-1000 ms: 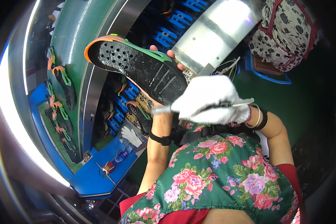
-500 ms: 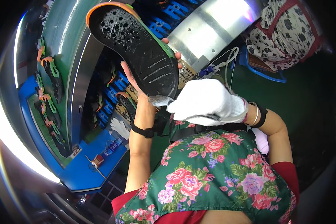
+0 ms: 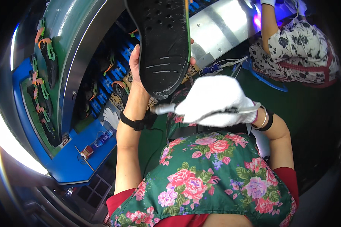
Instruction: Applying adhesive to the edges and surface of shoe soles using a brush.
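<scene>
My bare left hand (image 3: 135,64) grips a black shoe sole (image 3: 163,49) from beneath, with its fingertips curled over the right edge. The sole has round holes in its upper part, raised bars toward the heel and a green and orange rim. Wet, shiny smears line its heel edge. The sole's far end runs out of the picture. My right hand (image 3: 218,102), in a white glove, is closed on a brush (image 3: 165,109) with a pale handle; its blurred tip is just below the heel, apart from it. The glove hides most of the handle.
To the left, more soles (image 3: 49,64) rest on a green belt (image 3: 70,30) and a blue workbench (image 3: 77,162). A white glove (image 3: 111,117) and small bottle (image 3: 102,139) lie there. A metal housing (image 3: 212,34) stands ahead. Another person (image 3: 303,49) is at the upper right, beside a blue stool (image 3: 267,83).
The sole has moved up and right and turned more upright. The brush, at the heel edge before, is now apart from it. The other person's arm has come into view.
</scene>
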A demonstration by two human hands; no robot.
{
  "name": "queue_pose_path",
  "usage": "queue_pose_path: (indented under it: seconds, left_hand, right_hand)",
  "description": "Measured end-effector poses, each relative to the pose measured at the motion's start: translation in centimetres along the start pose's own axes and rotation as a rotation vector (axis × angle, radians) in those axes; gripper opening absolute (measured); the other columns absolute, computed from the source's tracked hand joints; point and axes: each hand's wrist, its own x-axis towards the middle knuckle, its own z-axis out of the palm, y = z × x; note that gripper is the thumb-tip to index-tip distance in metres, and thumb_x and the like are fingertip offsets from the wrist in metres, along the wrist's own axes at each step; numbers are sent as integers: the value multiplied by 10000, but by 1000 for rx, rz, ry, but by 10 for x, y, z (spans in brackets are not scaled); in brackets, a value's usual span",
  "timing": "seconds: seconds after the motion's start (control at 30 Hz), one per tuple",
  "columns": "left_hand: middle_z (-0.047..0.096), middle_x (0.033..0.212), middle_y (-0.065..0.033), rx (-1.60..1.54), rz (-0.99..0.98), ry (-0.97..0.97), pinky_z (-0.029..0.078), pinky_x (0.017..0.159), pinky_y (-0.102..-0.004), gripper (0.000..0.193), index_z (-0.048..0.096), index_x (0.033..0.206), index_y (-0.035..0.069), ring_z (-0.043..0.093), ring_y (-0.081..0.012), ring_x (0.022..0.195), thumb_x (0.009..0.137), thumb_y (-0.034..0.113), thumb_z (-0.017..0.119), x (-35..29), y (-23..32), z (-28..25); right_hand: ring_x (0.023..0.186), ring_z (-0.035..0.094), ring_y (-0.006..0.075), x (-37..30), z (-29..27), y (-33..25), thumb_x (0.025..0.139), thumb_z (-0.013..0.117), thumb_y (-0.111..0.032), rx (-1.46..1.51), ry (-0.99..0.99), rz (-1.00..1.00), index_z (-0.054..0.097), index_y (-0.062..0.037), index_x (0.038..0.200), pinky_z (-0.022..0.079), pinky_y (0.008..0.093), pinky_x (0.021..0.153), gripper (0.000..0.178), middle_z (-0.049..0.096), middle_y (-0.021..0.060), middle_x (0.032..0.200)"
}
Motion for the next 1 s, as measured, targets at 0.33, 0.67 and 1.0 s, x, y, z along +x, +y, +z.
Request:
queue_pose_path:
  seconds: [0.33, 0.67, 1.0]
  left_hand:
    - [406, 1557, -353, 221, -149, 429, 471, 1097, -622, 874, 344, 1603, 23, 551, -539, 1306, 950, 574, 532, 3, 23, 1]
    - [531, 1472, -316, -74, -109, 291, 479, 1099, -620, 746, 463, 1517, -21, 597, -508, 1268, 976, 490, 522, 10, 38, -5]
    - [609, 1392, -287, -290, 72, 452, 547, 1045, -544, 757, 473, 1511, 3, 673, -413, 1183, 1022, 581, 459, 8, -6, 7]
  right_hand:
    - [1019, 728, 257, 1, -4, -7, 883, 748, -96, -284, -178, -41, 759, -102, 1194, 596, 378, 848, 311, 763, 86, 1196]
    - [959, 748, 263, 27, -15, 1, 804, 788, -42, -163, 8, -4, 795, -82, 991, 586, 373, 793, 191, 793, 96, 1042]
    - [918, 757, 213, 44, -40, 5, 821, 787, 28, -131, 213, 346, 788, -25, 934, 589, 331, 842, 125, 792, 123, 1002]
